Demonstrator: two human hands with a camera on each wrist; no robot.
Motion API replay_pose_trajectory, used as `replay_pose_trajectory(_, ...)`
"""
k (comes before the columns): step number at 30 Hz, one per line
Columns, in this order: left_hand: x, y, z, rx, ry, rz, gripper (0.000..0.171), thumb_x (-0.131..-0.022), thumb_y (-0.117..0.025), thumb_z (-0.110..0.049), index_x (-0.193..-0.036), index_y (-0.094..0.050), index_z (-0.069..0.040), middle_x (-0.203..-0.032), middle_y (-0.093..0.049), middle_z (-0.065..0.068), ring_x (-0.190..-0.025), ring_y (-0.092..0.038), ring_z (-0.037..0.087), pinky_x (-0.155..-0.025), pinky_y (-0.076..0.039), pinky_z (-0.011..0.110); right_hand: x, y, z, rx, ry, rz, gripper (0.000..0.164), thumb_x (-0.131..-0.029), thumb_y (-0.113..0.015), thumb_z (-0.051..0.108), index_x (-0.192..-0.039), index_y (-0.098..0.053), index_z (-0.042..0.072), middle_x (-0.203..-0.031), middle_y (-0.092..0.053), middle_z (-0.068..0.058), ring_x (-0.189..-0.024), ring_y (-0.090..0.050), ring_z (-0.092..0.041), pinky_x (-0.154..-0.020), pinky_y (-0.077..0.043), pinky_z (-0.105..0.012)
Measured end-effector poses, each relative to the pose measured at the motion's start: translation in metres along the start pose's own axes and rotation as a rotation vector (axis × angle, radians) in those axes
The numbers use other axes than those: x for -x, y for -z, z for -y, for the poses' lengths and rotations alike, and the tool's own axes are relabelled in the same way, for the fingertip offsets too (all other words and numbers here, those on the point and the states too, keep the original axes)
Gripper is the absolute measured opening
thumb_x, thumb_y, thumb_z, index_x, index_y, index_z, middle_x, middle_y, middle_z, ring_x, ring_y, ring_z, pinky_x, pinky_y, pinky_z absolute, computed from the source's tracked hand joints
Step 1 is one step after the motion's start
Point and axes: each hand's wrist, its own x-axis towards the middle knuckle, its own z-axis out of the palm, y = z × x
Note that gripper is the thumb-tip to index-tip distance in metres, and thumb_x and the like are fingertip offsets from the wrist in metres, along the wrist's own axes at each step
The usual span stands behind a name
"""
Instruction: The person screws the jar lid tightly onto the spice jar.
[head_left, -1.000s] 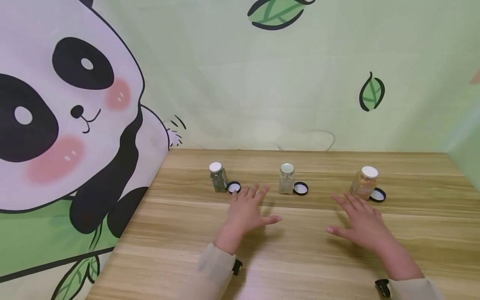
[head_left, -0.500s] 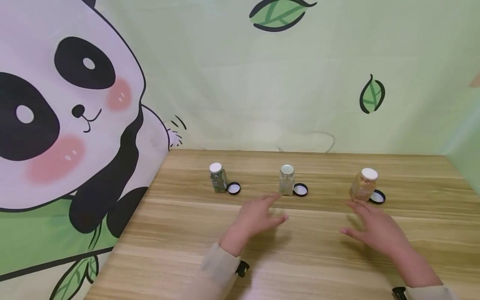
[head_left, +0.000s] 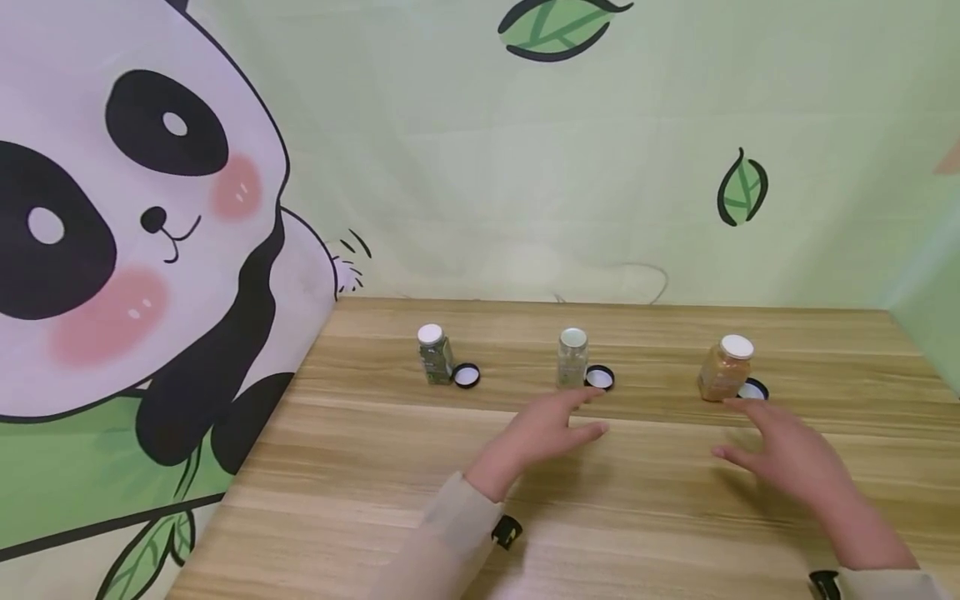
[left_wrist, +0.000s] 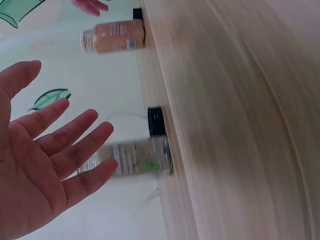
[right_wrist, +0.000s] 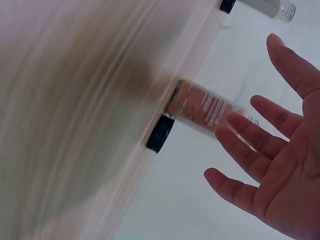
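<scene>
Three small spice jars stand upright in a row, each with a black cap lying beside it. The left one point(head_left: 436, 358) holds dark green contents, the middle one point(head_left: 572, 363) pale contents, the right one point(head_left: 724, 372) orange contents. My left hand point(head_left: 536, 433) hovers over the table in front of the middle jar and its cap point(head_left: 599, 377), fingers spread and holding nothing. In front of the orange jar, my right hand point(head_left: 795, 454) has its fingers extended and nothing in them; its fingertips overlap the black cap point(head_left: 753, 389) in the head view.
The left cap point(head_left: 467, 376) lies by the green jar. Behind the wood-grain table point(head_left: 337, 467) hangs a pale green cloth point(head_left: 450, 167) printed with a panda point(head_left: 247, 333) and leaves. Both wrists wear black bands.
Both hands have shifted to the right, the left from near the green jar's cap to the middle jar. Jars and caps stay put.
</scene>
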Motion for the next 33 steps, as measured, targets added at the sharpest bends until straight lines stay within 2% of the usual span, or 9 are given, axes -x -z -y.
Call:
replay_pose_trajectory(7,-0.014,-0.013,-0.012,0.018,-0.084,0.015,0.051,-0.104,-0.059,-0.034,-0.151,-0.051,-0.014,-0.148,-0.061,0.006,-0.132,-0.063,0.022,-0.109,-0.051,0.031,0.000,0.007,-0.013,-0.001,-0.018,0.009,0.074,-0.089,-0.079,0.038,-0.139,-0.053,-0.009,-0.137,-0.055,-0.039,-0.124,-0.053,-0.060,-0.099,-0.045,-0.071)
replay_pose_trajectory(11,-0.023,-0.023,-0.021,0.092,-0.110,0.028,0.051,-0.104,-0.060,-0.030,-0.151,-0.051,-0.011,-0.149,-0.060,0.008,-0.132,-0.063,0.024,-0.110,-0.050,0.028,-0.002,0.010,-0.020,0.001,-0.030,0.022,0.072,-0.090,-0.079,0.034,-0.139,-0.053,-0.010,-0.137,-0.054,-0.042,-0.123,-0.052,-0.062,-0.098,-0.045,-0.071)
replay_pose_trajectory(16,-0.034,-0.032,-0.035,0.205,-0.088,0.045,0.054,-0.103,-0.061,-0.031,-0.152,-0.048,-0.014,-0.150,-0.059,0.009,-0.137,-0.059,0.022,-0.112,-0.048,0.027,-0.003,0.014,-0.027,-0.028,-0.067,0.049,0.072,-0.092,-0.076,0.033,-0.142,-0.049,-0.011,-0.138,-0.051,-0.044,-0.123,-0.051,-0.063,-0.097,-0.045,-0.073)
replay_pose_trajectory(19,-0.039,-0.033,-0.041,0.233,-0.088,0.043,0.055,-0.103,-0.063,-0.030,-0.153,-0.048,-0.013,-0.151,-0.058,0.010,-0.138,-0.058,0.022,-0.112,-0.048,0.027,-0.004,0.017,-0.030,-0.050,-0.080,0.046,0.072,-0.093,-0.076,0.034,-0.142,-0.049,-0.012,-0.136,-0.052,-0.044,-0.120,-0.053,-0.062,-0.095,-0.046,-0.072)
replay_pose_trajectory(27,-0.055,-0.033,-0.050,0.196,-0.087,0.017,0.059,-0.100,-0.067,-0.030,-0.153,-0.047,-0.016,-0.153,-0.057,0.007,-0.138,-0.058,0.020,-0.111,-0.049,0.027,-0.008,0.023,-0.039,-0.080,-0.110,0.041,0.075,-0.093,-0.075,0.036,-0.141,-0.047,-0.015,-0.136,-0.051,-0.045,-0.118,-0.053,-0.062,-0.092,-0.047,-0.072)
replay_pose_trajectory(33,-0.070,-0.033,-0.056,0.206,-0.066,0.030,0.061,-0.100,-0.067,-0.034,-0.155,-0.045,-0.018,-0.155,-0.054,0.004,-0.140,-0.056,0.017,-0.112,-0.048,0.027,-0.014,0.023,-0.044,-0.087,-0.132,0.056,0.075,-0.095,-0.073,0.035,-0.142,-0.044,-0.016,-0.139,-0.048,-0.045,-0.121,-0.051,-0.062,-0.093,-0.046,-0.073)
